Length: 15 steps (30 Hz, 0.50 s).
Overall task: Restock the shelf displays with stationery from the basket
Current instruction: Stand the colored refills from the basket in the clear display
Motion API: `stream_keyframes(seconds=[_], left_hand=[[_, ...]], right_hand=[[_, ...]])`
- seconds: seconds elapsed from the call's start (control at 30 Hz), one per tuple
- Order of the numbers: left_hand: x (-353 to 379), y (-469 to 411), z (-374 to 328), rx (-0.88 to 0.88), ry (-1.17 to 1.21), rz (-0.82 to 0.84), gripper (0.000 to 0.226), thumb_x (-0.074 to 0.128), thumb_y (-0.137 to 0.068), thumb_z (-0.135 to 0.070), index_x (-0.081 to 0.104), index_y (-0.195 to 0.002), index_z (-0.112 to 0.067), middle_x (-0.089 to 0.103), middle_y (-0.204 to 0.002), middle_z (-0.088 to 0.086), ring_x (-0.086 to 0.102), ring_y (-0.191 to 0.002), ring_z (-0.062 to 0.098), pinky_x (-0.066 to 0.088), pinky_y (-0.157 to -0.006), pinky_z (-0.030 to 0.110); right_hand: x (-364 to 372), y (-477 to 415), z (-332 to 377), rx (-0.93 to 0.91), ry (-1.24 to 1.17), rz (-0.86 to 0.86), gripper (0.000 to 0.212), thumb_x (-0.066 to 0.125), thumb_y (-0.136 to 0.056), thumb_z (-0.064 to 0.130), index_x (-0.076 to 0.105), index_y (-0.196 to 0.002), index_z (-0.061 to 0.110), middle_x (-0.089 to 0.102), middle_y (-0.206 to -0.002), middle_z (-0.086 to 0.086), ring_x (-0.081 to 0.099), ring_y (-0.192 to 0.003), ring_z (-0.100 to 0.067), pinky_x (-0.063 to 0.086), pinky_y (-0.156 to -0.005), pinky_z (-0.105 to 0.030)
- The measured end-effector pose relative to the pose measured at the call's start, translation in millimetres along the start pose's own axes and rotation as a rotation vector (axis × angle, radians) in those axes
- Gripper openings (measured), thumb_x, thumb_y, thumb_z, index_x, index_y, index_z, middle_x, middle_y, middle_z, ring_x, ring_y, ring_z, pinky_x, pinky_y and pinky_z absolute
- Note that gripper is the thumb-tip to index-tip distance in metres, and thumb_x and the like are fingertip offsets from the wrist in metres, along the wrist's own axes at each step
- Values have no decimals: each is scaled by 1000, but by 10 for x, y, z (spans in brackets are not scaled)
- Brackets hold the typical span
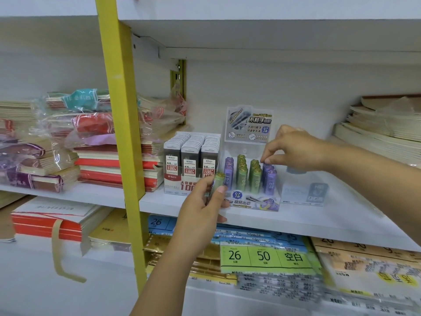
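Note:
A clear display box (255, 201) of purple and green pencil-lead tubes (242, 176) stands on the white middle shelf (296, 220). My left hand (205, 206) grips several lead tubes (217, 181), a green one on top, just in front of the box's left corner. Over the right-hand purple row, my right hand (289, 148) has its thumb and forefinger pinched at the top of the rearmost tube (267, 167). The basket is not in view.
A box of grey 0.5 lead cases (191, 163) stands left of the display. A nearly see-through box (305, 190) sits to its right. Notebook stacks (102, 160) fill the left bay beyond the yellow upright (123, 133). Loose-leaf paper packs (266, 256) lie on the shelf below.

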<state>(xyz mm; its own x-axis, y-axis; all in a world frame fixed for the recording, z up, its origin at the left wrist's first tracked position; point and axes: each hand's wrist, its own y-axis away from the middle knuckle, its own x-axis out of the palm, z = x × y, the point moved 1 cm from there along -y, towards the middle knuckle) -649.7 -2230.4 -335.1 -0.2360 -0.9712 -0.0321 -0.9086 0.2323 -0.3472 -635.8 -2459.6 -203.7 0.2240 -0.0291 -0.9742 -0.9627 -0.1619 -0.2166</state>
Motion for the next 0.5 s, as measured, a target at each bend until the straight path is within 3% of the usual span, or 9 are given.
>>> stream_keyframes(seconds=[0.07,0.17,0.23,0.27,0.37,0.5], left_hand=[[-15,19,-32,-18,31,4,26,52,-101,-29,59,-125,-23,71,-93,-17,69,-81,3,57,-63,21],[-44,55,-88,-36,78,24,21,52,-101,-29,61,-120,-28,74,-89,-6,71,-71,9,52,-61,12],[-47,72,-129,-37,109,47,21,54,-101,-26,63,-118,-31,75,-88,-7,72,-72,10,54,-64,13],[-44,78,-148,-32,114,59,20,54,-101,-24,64,-116,-33,75,-89,-7,73,-75,9,56,-68,17],[-27,106,-200,-19,107,105,20,56,-100,-24,66,-115,-31,74,-89,-5,74,-79,12,59,-81,27],[-30,169,-238,-22,157,125,21,60,-98,-19,69,-108,-34,75,-95,0,74,-84,13,57,-71,17]], right_hand=[[-31,17,24,-34,57,-99,12,61,-89,42,68,-97,46,57,-108,11,33,-104,-13,27,-94,-31],[-106,147,196,-116,-118,-353,16,60,-92,33,71,-103,36,61,-93,20,39,-96,-6,29,-85,-21],[-104,294,421,-147,-363,-296,15,60,-90,35,68,-100,44,64,-84,25,52,-88,7,37,-73,-5],[-73,364,551,-170,-474,-228,16,60,-89,37,65,-99,49,65,-87,26,57,-86,11,42,-71,-4],[62,496,820,-194,-695,-122,23,66,-86,34,65,-105,48,69,-94,17,64,-84,-3,54,-74,-18],[119,545,841,-109,-923,-199,19,67,-88,13,72,-98,28,73,-89,7,66,-80,-4,53,-74,-19]])
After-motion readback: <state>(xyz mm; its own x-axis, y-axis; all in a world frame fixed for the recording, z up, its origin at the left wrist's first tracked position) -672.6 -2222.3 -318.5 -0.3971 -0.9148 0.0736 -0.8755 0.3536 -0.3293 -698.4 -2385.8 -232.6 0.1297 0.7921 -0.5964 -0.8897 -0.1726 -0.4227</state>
